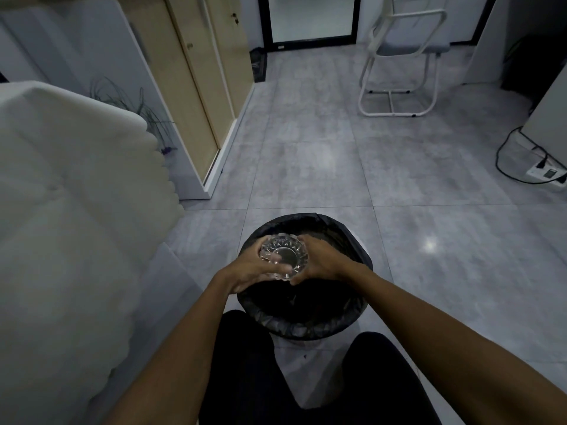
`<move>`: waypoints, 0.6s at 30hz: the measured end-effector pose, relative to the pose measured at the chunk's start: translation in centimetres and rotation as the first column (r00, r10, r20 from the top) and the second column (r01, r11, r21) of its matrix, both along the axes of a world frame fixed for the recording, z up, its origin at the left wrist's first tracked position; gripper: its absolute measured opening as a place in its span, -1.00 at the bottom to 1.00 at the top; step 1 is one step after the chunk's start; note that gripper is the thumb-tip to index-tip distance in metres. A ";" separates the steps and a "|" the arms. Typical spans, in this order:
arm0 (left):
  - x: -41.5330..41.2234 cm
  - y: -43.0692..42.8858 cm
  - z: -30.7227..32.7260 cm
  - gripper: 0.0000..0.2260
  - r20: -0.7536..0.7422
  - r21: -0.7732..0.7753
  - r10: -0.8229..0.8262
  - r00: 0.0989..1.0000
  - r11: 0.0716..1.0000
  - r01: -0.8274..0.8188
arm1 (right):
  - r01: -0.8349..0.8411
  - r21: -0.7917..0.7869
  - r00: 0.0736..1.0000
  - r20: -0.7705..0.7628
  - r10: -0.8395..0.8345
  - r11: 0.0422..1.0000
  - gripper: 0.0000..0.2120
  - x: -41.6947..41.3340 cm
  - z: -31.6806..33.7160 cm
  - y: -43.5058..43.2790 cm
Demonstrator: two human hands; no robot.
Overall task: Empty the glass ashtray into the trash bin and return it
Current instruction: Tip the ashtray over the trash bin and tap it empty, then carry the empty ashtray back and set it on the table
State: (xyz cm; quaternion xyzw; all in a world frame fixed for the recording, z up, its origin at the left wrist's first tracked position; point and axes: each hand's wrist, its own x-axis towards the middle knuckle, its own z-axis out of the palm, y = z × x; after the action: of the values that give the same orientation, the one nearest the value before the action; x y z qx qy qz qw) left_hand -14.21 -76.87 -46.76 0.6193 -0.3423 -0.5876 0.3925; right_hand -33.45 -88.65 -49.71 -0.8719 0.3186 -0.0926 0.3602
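Ashtray (283, 256) held over bin (337, 328).
Clamped between left hand (249, 269) and right hand (319, 259); both grips closed on ashtray.

No legible text, label, brand, number or sign found on any item in view.

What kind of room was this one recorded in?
Probably an office or waiting room, though it could be a home. It has a grey tiled floor, wooden cabinets, a white folding chair near a glass door, and a pale sofa beside the lined trash bin.
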 end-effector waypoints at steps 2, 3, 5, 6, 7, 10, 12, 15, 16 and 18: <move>-0.2 0.0 0.1 0.13 0.168 -0.015 -0.092 0.982 0.995 0.096 | 0.002 0.004 1.000 0.012 -0.002 1.000 -0.28 -0.7 0.4 0.1; -0.3 0.0 0.2 0.22 0.251 -0.011 -0.136 0.958 0.990 0.144 | 0.003 0.002 1.000 0.013 -0.003 1.000 -0.25 -1.0 0.6 0.2; -0.3 0.1 0.3 0.25 0.359 -0.007 -0.185 0.915 0.980 0.201 | 0.004 -0.025 0.999 0.039 -0.003 1.000 -0.18 -1.4 0.9 0.5; -0.5 0.2 0.2 0.22 0.402 -0.018 -0.183 0.897 0.978 0.208 | 0.006 -0.039 0.998 0.062 -0.004 0.999 -0.15 -1.7 0.8 0.6; -0.6 0.3 0.2 0.18 0.439 -0.035 -0.170 0.882 0.978 0.205 | 0.013 -0.042 0.996 0.085 -0.010 0.999 -0.13 -1.8 0.7 0.7; -0.7 -0.1 0.3 0.13 0.498 -0.105 -0.104 0.861 0.978 0.179 | 0.057 -0.037 0.988 0.145 -0.052 0.998 -0.08 -2.1 0.9 0.7; -0.2 -1.0 0.7 0.14 0.494 -0.130 -0.086 0.865 0.977 0.171 | 0.064 -0.040 0.985 0.161 -0.057 0.997 -0.06 -1.6 1.6 0.1; 0.8 -2.3 1.8 0.17 0.516 -0.116 -0.084 0.852 0.979 0.166 | 0.064 -0.056 0.982 0.181 -0.052 0.996 -0.06 -0.5 2.8 -1.2; 1.0 -2.5 2.4 0.17 0.519 -0.108 -0.090 0.850 0.980 0.170 | 0.062 -0.067 0.981 0.190 -0.048 0.996 -0.04 -0.3 3.3 -1.4; 1.2 -2.9 4.0 0.16 0.515 -0.090 -0.095 0.852 0.982 0.164 | 0.053 -0.078 0.978 0.205 -0.036 0.996 -0.03 -0.2 4.8 -1.7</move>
State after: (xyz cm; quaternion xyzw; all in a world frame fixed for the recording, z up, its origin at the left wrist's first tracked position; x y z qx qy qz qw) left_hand -13.01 -79.81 -42.80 0.7007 -0.5123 -0.4048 0.2875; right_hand -33.65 -90.39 -44.92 -0.8648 0.2954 -0.2024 0.3519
